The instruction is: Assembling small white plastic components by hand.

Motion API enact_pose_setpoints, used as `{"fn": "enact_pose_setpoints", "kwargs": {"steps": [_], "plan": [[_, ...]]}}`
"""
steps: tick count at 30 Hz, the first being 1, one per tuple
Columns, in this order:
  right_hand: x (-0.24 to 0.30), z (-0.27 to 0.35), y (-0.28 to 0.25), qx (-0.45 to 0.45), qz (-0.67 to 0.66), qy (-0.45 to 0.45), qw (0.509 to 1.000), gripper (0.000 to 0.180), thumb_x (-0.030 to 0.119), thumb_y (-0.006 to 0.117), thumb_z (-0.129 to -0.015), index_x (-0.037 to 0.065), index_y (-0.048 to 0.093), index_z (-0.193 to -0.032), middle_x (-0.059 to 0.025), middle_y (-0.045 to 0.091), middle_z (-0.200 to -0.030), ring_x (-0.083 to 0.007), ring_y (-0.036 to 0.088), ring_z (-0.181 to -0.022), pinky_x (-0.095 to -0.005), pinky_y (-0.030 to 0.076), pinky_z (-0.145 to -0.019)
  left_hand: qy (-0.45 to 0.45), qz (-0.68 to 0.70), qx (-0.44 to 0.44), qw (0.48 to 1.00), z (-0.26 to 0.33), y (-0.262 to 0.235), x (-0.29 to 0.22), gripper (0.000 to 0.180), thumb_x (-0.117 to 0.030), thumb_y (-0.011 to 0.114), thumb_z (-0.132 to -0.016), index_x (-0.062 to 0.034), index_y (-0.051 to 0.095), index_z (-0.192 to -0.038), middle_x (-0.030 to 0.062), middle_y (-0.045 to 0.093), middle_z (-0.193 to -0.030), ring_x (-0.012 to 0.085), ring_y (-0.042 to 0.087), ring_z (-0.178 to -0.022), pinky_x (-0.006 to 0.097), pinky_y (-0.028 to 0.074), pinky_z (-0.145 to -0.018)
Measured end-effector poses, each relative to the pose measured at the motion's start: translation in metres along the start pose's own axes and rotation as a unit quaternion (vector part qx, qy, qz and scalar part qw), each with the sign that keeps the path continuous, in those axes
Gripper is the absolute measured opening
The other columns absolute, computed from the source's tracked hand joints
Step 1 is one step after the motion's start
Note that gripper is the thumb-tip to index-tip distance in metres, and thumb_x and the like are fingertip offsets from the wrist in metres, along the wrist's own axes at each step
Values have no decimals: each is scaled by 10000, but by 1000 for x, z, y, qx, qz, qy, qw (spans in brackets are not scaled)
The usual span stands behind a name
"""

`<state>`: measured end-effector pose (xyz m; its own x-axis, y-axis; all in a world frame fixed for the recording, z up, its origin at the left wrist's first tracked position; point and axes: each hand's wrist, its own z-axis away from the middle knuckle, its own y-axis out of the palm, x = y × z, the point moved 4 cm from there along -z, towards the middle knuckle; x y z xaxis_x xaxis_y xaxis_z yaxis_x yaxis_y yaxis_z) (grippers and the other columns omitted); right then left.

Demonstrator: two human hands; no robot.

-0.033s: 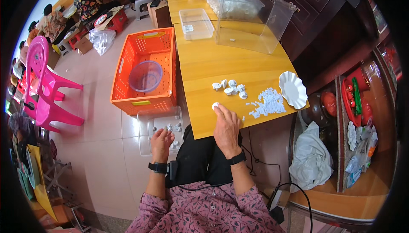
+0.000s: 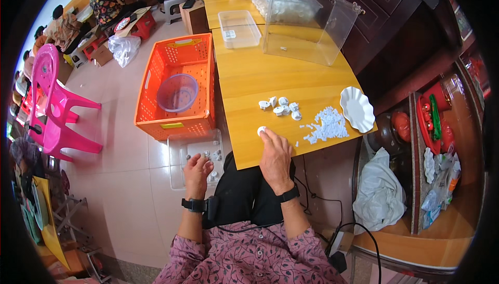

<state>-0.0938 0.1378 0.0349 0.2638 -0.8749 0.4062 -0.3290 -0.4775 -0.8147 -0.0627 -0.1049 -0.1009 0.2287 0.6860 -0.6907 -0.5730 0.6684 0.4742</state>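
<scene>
My right hand point(image 2: 275, 156) rests at the near left corner of the yellow table, its fingertips closed on a small round white plastic part point(image 2: 261, 130). Farther in on the tabletop is a loose group of similar white parts point(image 2: 280, 106). To their right spreads a heap of tiny pale blue-white pieces point(image 2: 327, 125). My left hand point(image 2: 196, 175) hovers off the table's left edge, fingers loosely curved and apart, with nothing visible in them. Below it a clear plastic bin point(image 2: 176, 180) holds several small white parts, some hidden by the hand.
An orange crate point(image 2: 174, 127) with a purple-tinted basin point(image 2: 178, 93) stands left of the table point(image 2: 244, 78). A scalloped white dish point(image 2: 357, 110) sits at the right edge. Clear boxes point(image 2: 312, 42) are farther back. A pink chair point(image 2: 57, 107) and other people are to the left.
Both hands have shifted only very slightly; the right fingertips and the white part moved a touch to the left. Everything else looks the same.
</scene>
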Motion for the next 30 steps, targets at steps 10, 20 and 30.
{"fn": "enact_pose_setpoints", "kwargs": {"steps": [10,20,30], "plan": [[-3,29,-20,-118,-106,-5,987,353,-84,571,-818,3,639,-1153,-140,642,-1137,-318,598,-1036,-443,464,-874,266,-305,189,895,67,106,-15,201,-41,706,-894,20,667,-1082,42,658,-936,95,635,-824,238,532,-720],[-44,46,-35,-24,169,83,982,414,20,564,-859,-27,565,-1270,-129,556,-1235,-317,509,-1113,-447,394,-913,315,-338,186,867,79,116,-11,169,-31,706,-883,24,678,-1040,67,663,-902,112,642,-785,243,525,-724],[-36,53,-34,-97,120,26,988,237,6,639,-845,1,676,-1079,-103,622,-1089,-286,575,-993,-415,427,-850,369,-368,199,830,90,131,-5,164,-32,717,-861,11,684,-1016,99,627,-839,145,620,-689,267,495,-634]]}}
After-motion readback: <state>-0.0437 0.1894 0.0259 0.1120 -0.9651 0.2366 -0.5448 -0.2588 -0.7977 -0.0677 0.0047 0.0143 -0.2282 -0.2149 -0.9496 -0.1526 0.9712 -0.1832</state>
